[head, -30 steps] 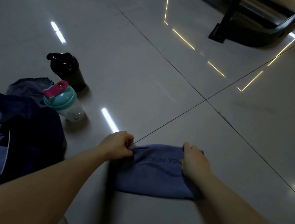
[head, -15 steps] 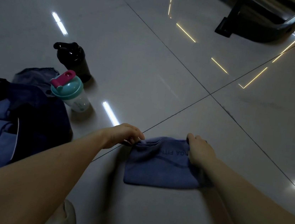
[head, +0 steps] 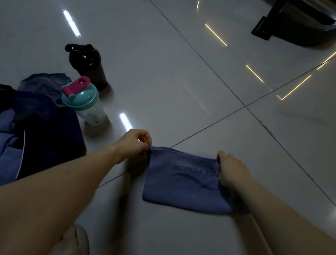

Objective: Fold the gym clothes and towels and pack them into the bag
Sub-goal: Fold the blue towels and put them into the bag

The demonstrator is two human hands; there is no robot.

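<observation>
Both hands, left hand and right hand, pinch the towel mid-fold; the bag, left of it, awaits it.

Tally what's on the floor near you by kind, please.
Towels: 1, the blue towel, far corners pinched by the left hand and right hand.
Shaker bottles: 2, the black bottle and the teal-lidded bottle.
Bags: 1, the navy bag.
Grey fabric behind the bag, kind unclear: 1.
Total: 5.
</observation>
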